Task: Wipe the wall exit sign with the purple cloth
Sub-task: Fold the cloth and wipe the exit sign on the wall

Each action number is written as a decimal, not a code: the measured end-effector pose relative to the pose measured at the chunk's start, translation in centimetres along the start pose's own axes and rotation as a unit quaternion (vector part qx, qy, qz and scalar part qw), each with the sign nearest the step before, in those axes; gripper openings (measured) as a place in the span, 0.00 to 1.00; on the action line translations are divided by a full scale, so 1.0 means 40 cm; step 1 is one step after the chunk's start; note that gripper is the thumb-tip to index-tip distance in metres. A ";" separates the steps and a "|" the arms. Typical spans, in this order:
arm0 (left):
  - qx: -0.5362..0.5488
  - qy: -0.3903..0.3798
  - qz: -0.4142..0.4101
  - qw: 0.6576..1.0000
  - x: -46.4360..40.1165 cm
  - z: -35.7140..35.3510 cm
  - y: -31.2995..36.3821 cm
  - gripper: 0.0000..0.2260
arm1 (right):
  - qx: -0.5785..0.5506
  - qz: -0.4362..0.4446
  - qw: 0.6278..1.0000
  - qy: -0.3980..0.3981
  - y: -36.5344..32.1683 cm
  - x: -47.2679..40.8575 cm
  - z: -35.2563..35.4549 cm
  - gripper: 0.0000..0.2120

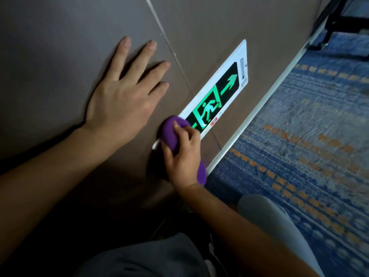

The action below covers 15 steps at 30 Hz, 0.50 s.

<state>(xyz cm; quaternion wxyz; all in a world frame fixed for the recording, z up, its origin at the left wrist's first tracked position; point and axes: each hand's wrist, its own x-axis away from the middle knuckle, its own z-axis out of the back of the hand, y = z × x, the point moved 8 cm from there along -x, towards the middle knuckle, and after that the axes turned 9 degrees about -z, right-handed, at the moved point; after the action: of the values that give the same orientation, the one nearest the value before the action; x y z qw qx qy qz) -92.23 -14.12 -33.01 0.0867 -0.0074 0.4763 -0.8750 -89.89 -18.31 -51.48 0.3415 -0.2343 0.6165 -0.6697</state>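
**Wiping under way at the near end of the sign**

We see a low exit sign set flat into a brown wall, just above the pale skirting strip where the wall meets the blue patterned carpet. The sign has a white frame, a dark face, a lit green running figure and a green arrow pointing toward its far end.

The right hand grips the purple cloth, with the fingers and thumb curled round a bunched wad of it; a tail of the cloth hangs out below the wrist. The wad is pressed on the near end of the sign, where it covers that corner of the frame and the first part of the dark face. The left hand holds nothing: it lies flat on the wall beside the sign, fingers straight and spread, apparently as a brace. It touches the wall only, not the sign.

As to progress, we judge the wipe to be in hand but not finished. The cloth is in contact with the near end alone. The running figure, the arrow and the far white end, with its small fittings, lie uncovered beyond the cloth. We cannot tell from this view whether those parts are already clean, since no dust or streaks show at this light. If the stroke starts here, the remaining work is a pass along the full length toward the arrow end, then the frame edges.
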 end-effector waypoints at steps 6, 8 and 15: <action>-0.002 0.012 -0.003 1.000 -0.002 0.004 0.005 0.13 | -0.030 0.025 0.999 -0.030 0.027 0.010 -0.008 0.23; -0.007 0.010 -0.003 1.000 -0.002 0.002 0.004 0.13 | -0.020 0.031 0.999 -0.029 0.026 -0.021 0.008 0.23; -0.022 0.017 -0.004 1.000 -0.005 0.012 0.006 0.13 | -0.045 -0.041 0.997 0.046 0.029 -0.181 0.095 0.20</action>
<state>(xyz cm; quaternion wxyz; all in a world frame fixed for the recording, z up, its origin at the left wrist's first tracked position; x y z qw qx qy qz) -91.97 -14.61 -32.93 0.0754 0.0037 0.4967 -0.8646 -82.15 -15.42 -51.35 0.2745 -0.2432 0.6511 -0.6645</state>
